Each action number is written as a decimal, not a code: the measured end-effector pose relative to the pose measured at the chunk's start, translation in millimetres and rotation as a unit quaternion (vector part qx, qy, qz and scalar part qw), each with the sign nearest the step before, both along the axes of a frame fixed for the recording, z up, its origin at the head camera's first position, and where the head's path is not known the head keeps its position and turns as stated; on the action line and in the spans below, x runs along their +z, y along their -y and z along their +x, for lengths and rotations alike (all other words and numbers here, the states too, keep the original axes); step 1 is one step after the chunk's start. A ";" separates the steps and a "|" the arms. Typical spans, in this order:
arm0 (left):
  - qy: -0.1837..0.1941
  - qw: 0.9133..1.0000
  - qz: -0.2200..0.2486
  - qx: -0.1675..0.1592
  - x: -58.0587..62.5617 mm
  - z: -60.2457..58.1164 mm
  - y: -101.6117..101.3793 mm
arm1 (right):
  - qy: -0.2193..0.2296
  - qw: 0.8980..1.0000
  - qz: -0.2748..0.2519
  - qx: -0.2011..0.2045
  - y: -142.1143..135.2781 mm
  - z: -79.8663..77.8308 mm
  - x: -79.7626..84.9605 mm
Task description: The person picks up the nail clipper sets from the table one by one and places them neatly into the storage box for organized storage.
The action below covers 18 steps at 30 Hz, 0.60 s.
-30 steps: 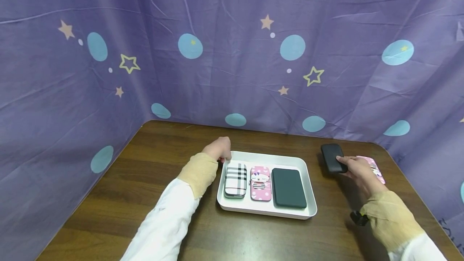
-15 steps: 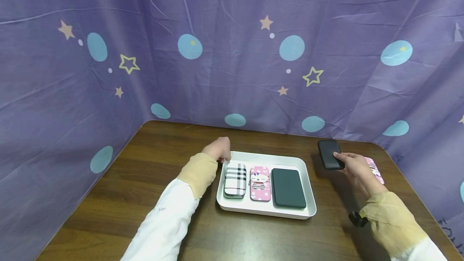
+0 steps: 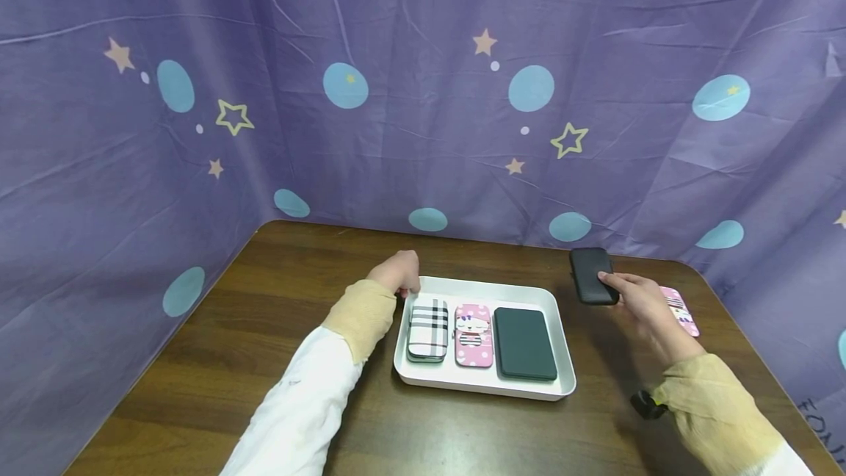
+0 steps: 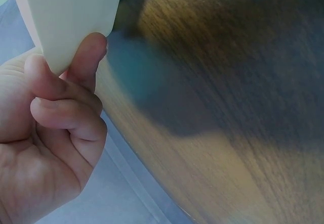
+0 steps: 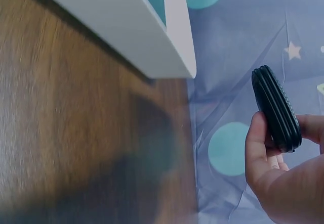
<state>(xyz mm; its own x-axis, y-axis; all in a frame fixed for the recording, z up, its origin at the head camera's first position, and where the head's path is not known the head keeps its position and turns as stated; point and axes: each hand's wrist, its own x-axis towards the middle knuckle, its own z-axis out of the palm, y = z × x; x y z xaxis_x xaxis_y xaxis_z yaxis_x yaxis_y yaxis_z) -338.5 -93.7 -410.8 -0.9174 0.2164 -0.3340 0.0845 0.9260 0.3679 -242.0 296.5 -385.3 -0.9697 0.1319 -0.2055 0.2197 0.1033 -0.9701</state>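
At the tray's back left corner, my left hand (image 3: 399, 270) pinches the rim of the white tray (image 3: 485, 389). The left wrist view shows thumb and fingers curled on the tray wall (image 4: 76, 11). To the right, my right hand (image 3: 641, 298) grips a black zippered case (image 3: 590, 275) by its near end, thumb on top. Seen edge-on in the right wrist view, the case (image 5: 276, 110) has a ridged zip side and is raised off the table. Inside the tray lie a plaid case (image 3: 428, 329), a pink cartoon case (image 3: 474, 336) and a dark green case (image 3: 525, 344), side by side.
Another pink cartoon case (image 3: 681, 314) lies on the wooden table (image 3: 297, 270) at the right, partly behind my right hand. A purple curtain (image 3: 449, 153) with stars and blue ovals stands along the table's back and sides. A dark wrist device (image 3: 646, 404) hangs by my right sleeve.
My right hand has carried the black case left and slightly toward the back, nearer the tray. More of the pink case at the right shows. The left hand keeps its place on the tray.
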 end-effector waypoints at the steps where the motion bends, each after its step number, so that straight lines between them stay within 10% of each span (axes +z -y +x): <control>1: 0.000 1.000 -0.001 0.000 0.0 -0.2 -0.1 | 0.000 1.000 -0.011 0.000 2.0 0.6 1.6; 18: 0.000 1.000 -0.006 -0.003 -1.0 -0.9 -0.7 | -0.014 0.992 -0.126 0.030 26.0 6.7 6.5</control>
